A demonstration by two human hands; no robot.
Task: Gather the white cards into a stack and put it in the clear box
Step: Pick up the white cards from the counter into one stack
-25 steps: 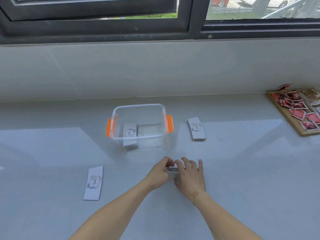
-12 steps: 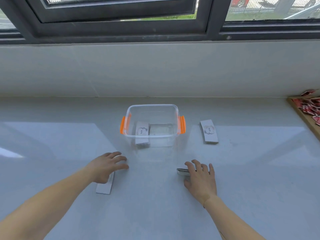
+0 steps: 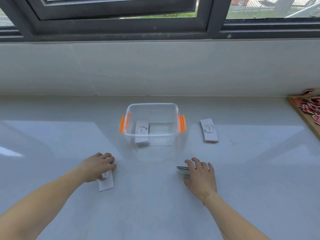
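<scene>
A clear box (image 3: 152,135) with orange handles stands in the middle of the grey counter, and a white card stack (image 3: 142,131) lies inside at its left. My left hand (image 3: 97,166) rests on the far end of a white card (image 3: 106,181) lying on the counter, fingers curled over it. My right hand (image 3: 200,174) lies flat on a stack of white cards (image 3: 182,169), whose edge shows at its left. Another white card stack (image 3: 208,130) lies to the right of the box, untouched.
A wooden tray (image 3: 304,116) holding several red cards sits at the right edge. A low wall (image 3: 155,66) under a dark window frame runs behind the counter.
My left hand left the stack under the right hand, swung left and came down on the lone card. The right hand stayed on its stack. The view shifted left.
</scene>
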